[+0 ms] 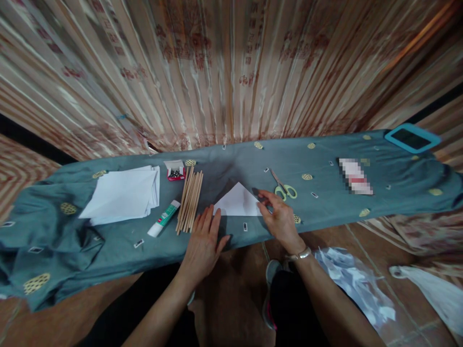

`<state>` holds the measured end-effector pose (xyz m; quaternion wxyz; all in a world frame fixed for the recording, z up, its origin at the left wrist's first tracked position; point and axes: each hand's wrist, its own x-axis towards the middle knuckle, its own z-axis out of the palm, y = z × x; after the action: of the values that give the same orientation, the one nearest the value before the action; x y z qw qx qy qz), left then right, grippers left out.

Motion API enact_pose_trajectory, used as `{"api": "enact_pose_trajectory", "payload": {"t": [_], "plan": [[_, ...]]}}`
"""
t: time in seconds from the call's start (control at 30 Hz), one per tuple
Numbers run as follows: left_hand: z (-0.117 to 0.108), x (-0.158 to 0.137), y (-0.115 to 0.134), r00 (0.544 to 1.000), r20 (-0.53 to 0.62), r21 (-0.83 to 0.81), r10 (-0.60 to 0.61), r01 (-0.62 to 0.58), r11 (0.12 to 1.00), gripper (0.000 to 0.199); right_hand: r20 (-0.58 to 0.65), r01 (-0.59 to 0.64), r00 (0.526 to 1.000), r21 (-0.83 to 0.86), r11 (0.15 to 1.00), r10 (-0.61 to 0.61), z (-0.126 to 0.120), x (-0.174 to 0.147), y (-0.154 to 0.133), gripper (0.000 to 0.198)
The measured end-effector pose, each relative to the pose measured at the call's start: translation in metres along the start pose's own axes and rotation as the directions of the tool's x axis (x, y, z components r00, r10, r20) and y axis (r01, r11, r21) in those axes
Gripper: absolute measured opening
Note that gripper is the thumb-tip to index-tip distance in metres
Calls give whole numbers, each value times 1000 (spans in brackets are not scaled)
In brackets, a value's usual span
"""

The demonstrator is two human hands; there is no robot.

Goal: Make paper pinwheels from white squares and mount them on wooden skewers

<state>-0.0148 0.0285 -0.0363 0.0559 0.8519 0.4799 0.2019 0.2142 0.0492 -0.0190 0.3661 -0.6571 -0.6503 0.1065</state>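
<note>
Paper (238,203) lies midway — left hand (204,232), right hand (281,218) flanking.

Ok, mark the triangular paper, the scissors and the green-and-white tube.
Triangular paper (238,202): head view, middle of its white face.
Scissors (282,186): head view, where blades meet handles.
Green-and-white tube (165,218): head view, on its green part.

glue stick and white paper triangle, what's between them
In the head view, the wooden sticks, then the left hand.
</note>
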Motion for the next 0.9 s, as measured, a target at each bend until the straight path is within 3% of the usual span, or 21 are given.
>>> {"api": "enact_pose_trajectory", "payload": {"t": [0.17,0.33,0.53,0.9], "plan": [[-3,14,1,1000,-23,-3,-6,6,1000,62,15,-19,1000,48,999,18,-3,-2,0,34],[6,25,1,999,-26,-91,-44,41,995,62,112,-68,992,121,990,55,-3,-4,-3,36],[19,29,-1,997,4,-111,-75,75,991,64,91,-39,995,60,997,33,-3,-7,-1,41],[9,36,3,992,-93,-257,-80,54,965,63,148,-85,987,156,984,62,-5,-8,-14,34]]}}
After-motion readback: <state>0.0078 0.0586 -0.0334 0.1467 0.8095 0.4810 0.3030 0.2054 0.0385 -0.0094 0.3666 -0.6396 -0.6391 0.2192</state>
